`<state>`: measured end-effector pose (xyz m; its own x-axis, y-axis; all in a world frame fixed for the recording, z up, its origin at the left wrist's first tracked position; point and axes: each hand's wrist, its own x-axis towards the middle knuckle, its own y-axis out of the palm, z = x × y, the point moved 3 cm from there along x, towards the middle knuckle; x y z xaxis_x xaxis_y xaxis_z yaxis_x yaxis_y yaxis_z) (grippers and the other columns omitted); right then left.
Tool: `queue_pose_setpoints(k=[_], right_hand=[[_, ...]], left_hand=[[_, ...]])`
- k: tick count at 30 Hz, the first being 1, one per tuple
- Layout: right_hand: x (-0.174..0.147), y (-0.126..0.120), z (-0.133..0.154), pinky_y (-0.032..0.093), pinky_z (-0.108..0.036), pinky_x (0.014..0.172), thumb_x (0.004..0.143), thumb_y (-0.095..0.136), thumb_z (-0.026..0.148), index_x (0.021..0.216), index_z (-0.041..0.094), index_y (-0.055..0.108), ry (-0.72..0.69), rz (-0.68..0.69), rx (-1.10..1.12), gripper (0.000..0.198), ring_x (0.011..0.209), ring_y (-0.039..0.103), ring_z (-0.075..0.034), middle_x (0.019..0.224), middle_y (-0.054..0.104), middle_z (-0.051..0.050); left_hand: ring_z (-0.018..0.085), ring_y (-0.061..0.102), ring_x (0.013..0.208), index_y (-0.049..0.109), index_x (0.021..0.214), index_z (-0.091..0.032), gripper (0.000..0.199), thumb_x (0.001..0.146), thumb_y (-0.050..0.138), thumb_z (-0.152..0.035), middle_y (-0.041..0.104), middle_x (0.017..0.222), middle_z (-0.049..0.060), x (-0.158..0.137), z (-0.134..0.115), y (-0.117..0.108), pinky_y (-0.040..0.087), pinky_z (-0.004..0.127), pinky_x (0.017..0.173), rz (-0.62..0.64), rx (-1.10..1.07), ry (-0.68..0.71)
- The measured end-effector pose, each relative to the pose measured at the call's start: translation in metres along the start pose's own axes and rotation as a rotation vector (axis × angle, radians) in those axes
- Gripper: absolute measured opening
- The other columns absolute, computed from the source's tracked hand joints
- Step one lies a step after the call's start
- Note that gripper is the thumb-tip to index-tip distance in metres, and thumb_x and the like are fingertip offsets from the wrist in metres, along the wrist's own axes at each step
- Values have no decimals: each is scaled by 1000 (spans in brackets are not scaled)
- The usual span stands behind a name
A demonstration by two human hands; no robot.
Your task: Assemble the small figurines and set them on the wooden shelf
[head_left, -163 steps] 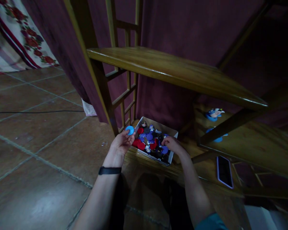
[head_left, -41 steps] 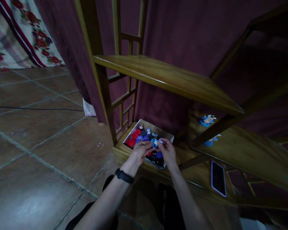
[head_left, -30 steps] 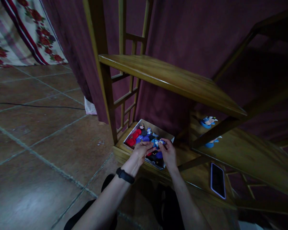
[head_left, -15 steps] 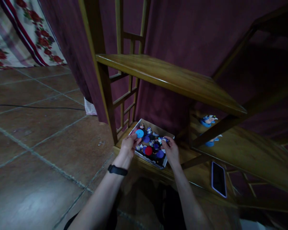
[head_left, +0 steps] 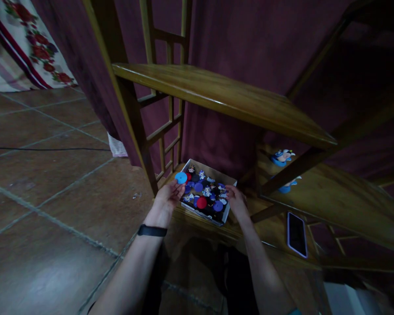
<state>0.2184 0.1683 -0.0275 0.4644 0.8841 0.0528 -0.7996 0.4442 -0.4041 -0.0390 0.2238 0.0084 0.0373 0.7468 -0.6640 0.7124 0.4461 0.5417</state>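
My left hand (head_left: 170, 192) pinches a light blue disc (head_left: 181, 177) by its edge over the left side of a shallow white box (head_left: 216, 167). My right hand (head_left: 237, 202) is at the box's right side, fingers bent and slightly apart, with its fingertips beside a small blue-and-white figurine (head_left: 221, 188). I make out nothing in its grip. Inside the box lie several small figurines and round pieces, among them a red disc (head_left: 201, 202), a purple disc (head_left: 218, 206) and another purple disc (head_left: 198, 187). My fingers hide part of the box's sides.
The box stands on the low board of a wooden shelf unit, under a higher shelf board (head_left: 216, 89). Two blue-based figurines (head_left: 282, 156) stand to the right, partly behind a slanting post. A phone (head_left: 297, 234) lies on the lower board. A lattice side (head_left: 164, 127) rises at left.
My left hand has drawn left with the light blue disc, uncovering more of the box. My right hand has shifted slightly right, off the blue-and-white figurine. The whole view has turned a little.
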Motion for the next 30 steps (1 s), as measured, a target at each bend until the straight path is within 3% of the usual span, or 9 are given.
queue_pose_setpoints(k=[4, 7, 11, 14, 18, 26, 28, 30], right_hand=[[2, -5, 4, 48, -32, 77, 77, 39, 23, 102, 27, 62, 45, -41, -112, 34, 84, 59, -17, 100, 65, 0], [1, -8, 17, 44, -32, 83, 81, 35, 18, 104, 25, 62, -8, -25, -398, 36, 95, 56, -18, 106, 63, -2], [-6, -3, 30, 37, -33, 87, 82, 39, 16, 98, 21, 66, -143, 114, -897, 32, 104, 48, -24, 106, 60, -9], [-15, 6, 29, 34, -37, 85, 83, 37, 16, 96, 19, 67, -176, 207, -1077, 33, 105, 43, -28, 109, 58, -12], [-20, 22, 25, 27, -39, 92, 85, 33, 15, 93, 16, 67, -208, 244, -1159, 35, 108, 40, -29, 116, 55, -14], [-21, 31, 24, 13, -38, 104, 85, 29, 9, 125, 10, 49, -160, 316, -1164, 45, 114, 45, -26, 122, 54, -17], [-23, 31, 24, 13, -38, 104, 85, 30, 9, 122, 13, 51, -167, 341, -1139, 43, 111, 49, -24, 119, 56, -15], [-24, 29, 26, 20, -37, 101, 87, 28, 10, 117, 16, 54, -162, 362, -1099, 40, 106, 53, -22, 114, 59, -12]], left_hand=[[14, 63, 67, 59, 84, -12, 9, 81, 51, -10, 63, 72, 8, -1, -2, 0, 51, 21, 57, -1, 7, -8], [14, 63, 67, 58, 82, -12, 8, 81, 50, -10, 62, 72, 7, -2, -2, 0, 51, 21, 57, 12, 10, -15], [14, 63, 68, 58, 82, -12, 8, 81, 50, -9, 62, 74, 8, -4, -1, 2, 51, 21, 57, 25, 12, -31], [15, 63, 68, 58, 83, -12, 9, 81, 50, -9, 62, 73, 8, -4, -1, 2, 51, 22, 55, 34, 11, -40], [14, 63, 68, 58, 83, -12, 8, 81, 50, -10, 62, 72, 8, -4, 0, 1, 52, 21, 55, 54, 12, -40], [14, 63, 64, 57, 82, -12, 5, 81, 52, -12, 62, 72, 8, -4, 6, 4, 51, 22, 54, 87, 23, -46], [15, 63, 65, 58, 82, -13, 5, 81, 53, -12, 62, 71, 8, -5, 7, 6, 51, 22, 54, 78, 24, -55], [14, 63, 64, 58, 84, -14, 6, 80, 53, -12, 62, 71, 8, -7, 8, 8, 51, 21, 54, 83, 27, -59]])
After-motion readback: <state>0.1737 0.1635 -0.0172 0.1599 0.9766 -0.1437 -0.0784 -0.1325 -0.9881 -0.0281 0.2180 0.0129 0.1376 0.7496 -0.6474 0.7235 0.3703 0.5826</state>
